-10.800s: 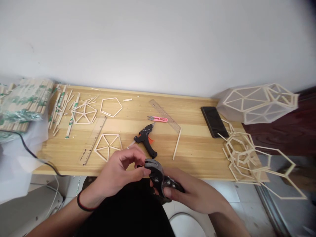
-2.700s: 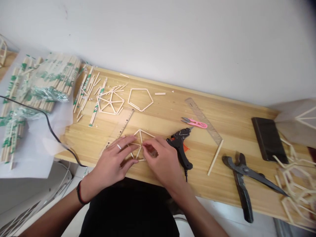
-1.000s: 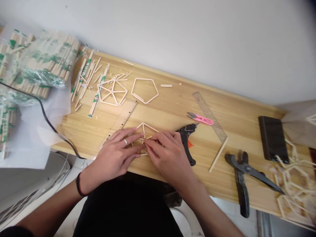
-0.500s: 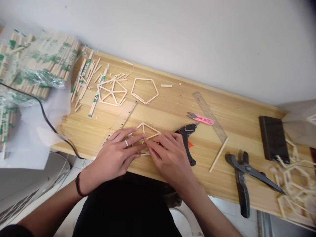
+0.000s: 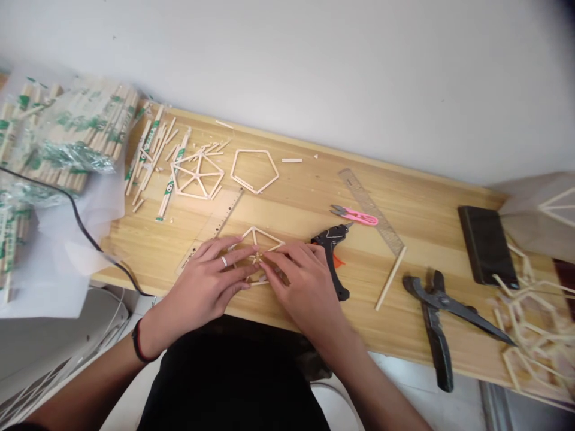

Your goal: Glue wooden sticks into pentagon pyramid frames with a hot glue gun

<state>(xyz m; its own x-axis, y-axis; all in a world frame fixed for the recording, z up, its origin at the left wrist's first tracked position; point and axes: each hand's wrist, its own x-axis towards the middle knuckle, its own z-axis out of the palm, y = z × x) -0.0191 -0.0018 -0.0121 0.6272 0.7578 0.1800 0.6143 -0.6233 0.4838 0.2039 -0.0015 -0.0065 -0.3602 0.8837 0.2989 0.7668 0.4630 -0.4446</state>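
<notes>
Fingers of the left hand (image 5: 206,281) lie nearly straight and slightly apart over the left part of a spoked wooden stick frame (image 5: 257,258), near the front edge of the table (image 5: 291,200), in the head view; the right hand (image 5: 305,278) brings thumb and index finger narrowly together at the frame's centre, and whether they pinch anything cannot be told. To do this well, I would press lightly but evenly on the left, so the rim lies flat, and line up the spoke ends before letting go, since such thin sticks probably twist easily

Around them, the hot-glue gun (image 5: 330,238) lies just beside the right hand, nozzle turned away; it may crowd that side and could be hot. A clear ruler (image 5: 211,224) runs beside the left hand. Farther off are pink thread snips (image 5: 359,216) across a 2nd ruler (image 5: 386,227), a loose stick (image 5: 390,278), pruning shears (image 5: 438,302), a phone (image 5: 487,245), and 2 other frames: a spoked pentagon (image 5: 197,175) and an open pentagon (image 5: 252,151)
</notes>
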